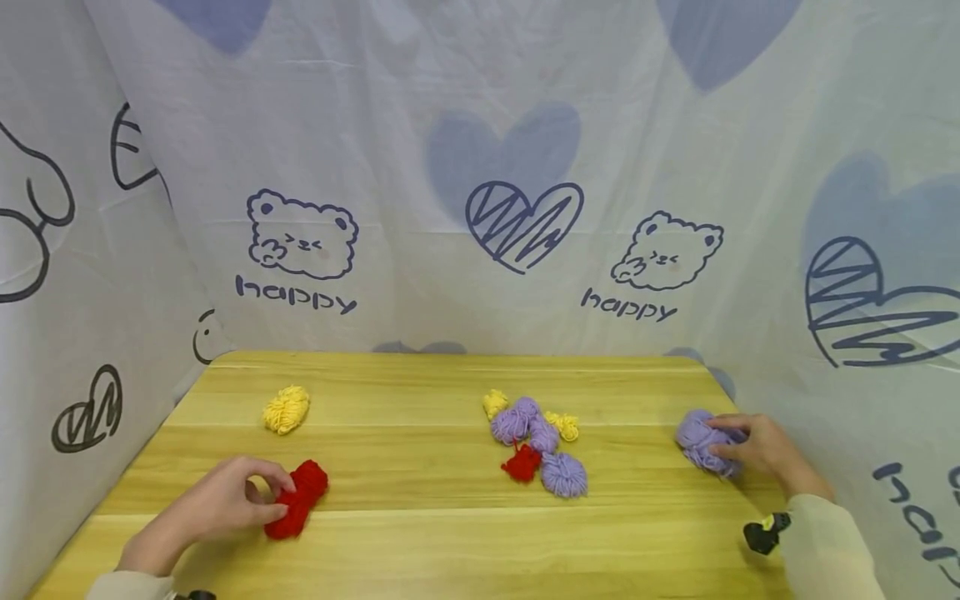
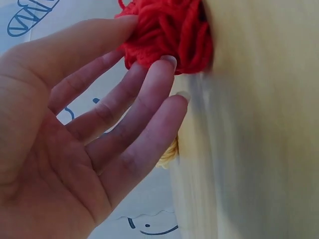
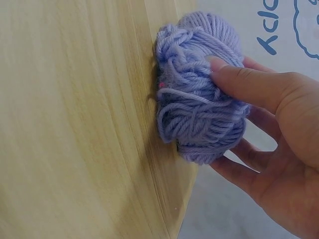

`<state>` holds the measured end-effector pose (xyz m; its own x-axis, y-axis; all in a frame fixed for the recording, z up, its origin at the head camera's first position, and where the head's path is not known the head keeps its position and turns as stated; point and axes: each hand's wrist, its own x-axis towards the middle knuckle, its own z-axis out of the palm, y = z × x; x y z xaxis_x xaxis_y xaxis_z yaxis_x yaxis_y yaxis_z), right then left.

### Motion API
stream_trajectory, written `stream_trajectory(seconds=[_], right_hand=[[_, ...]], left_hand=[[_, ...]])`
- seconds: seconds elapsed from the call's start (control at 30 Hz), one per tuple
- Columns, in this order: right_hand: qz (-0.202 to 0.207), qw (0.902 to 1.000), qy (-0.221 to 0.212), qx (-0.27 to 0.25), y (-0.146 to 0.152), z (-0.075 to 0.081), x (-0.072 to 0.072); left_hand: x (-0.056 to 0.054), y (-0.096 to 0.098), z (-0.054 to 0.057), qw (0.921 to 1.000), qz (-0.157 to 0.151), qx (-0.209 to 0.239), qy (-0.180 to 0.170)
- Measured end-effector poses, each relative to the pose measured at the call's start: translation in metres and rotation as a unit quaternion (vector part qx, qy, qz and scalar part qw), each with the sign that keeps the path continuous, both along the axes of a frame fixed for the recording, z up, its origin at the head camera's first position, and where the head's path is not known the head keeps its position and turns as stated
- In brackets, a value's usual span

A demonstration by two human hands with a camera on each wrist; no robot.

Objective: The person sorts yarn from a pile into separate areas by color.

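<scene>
**Your right grip [image 1: 761, 442] curls round a purple bundle [image 1: 699, 442], your left grip [image 1: 221, 497] loosely pinches a red bundle [image 1: 306, 493]**

You work over a wooden tabletop [image 1: 420, 550]. In its middle lies a yarn group: purple balls [image 1: 564, 475], one small red ball [image 1: 522, 463] and small yellow balls [image 1: 495, 404]. The purple bundle is at the right edge, between your thumb and fingers. The red bundle is at the left front, at your slightly parted thumb and index finger; how firmly they press, I cannot tell. Behind it, one yellow ball [image 1: 285, 410] lies apart. The step in hand seems to be handling one bundle at each side. I judge that any lifting calls for closer left fingers, so loose strands do not slip.
</scene>
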<state>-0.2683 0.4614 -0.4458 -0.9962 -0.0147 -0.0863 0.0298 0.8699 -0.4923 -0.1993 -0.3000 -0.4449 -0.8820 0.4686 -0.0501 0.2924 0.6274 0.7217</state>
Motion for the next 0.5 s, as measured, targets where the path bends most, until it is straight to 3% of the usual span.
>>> stream_trajectory(seconds=[0.3,0.5], right_hand=[[0.0,1.0,0.007,0.007,0.0,-0.001,0.0],[0.0,1.0,0.006,0.007,0.0,-0.001,0.0]], left_hand=[[-0.001,-0.001,0.004,0.9998,0.008,-0.018,0.005],[0.0,-0.002,0.013,0.9988,0.027,-0.042,0.001]])
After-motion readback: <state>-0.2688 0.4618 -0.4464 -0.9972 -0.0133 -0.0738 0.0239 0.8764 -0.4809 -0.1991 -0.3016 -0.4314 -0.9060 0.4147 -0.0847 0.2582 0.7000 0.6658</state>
